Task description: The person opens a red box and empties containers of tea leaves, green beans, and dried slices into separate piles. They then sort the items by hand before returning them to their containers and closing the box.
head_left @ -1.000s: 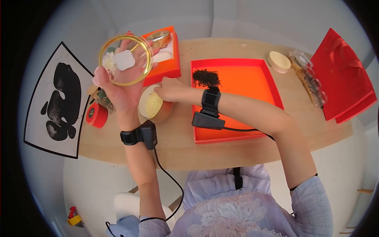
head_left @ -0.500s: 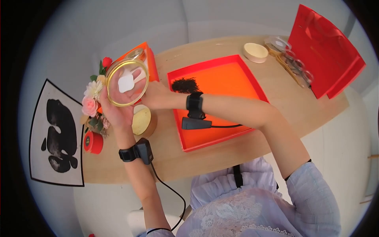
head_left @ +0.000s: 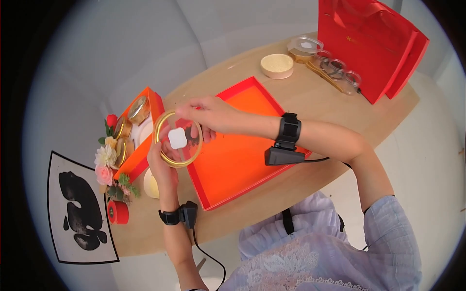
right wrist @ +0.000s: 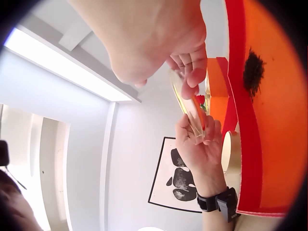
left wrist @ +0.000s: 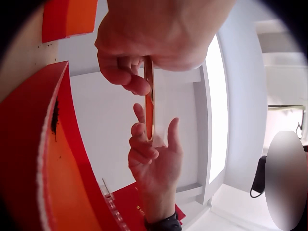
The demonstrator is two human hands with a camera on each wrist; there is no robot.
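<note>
A round clear lid (head_left: 177, 138) with a gold rim and a white label is held up over the left end of the red and orange tray (head_left: 233, 167). My left hand (head_left: 164, 167) grips its lower left edge, thumb in front and fingers behind. At the upper right edge is my right hand (head_left: 213, 115), its fingers curled behind the lid; the left wrist view shows its thumb (left wrist: 174, 132) spread to one side. Dark shredded tea leaves (right wrist: 253, 72) lie in the tray. A pale round box (head_left: 151, 184) sits partly hidden behind my left wrist.
An orange box (head_left: 158, 104) with gold-lidded containers stands at the left, beside flowers (head_left: 106, 156) and a small red tin (head_left: 118, 212). Farther right are a cream round box (head_left: 277, 66), small clear jars (head_left: 336, 69) and a red paper bag (head_left: 371, 46).
The lid has come down and right in the head view, over the tray. My right hand has left the pale round box and risen to the lid's edge. The head view has swung right.
</note>
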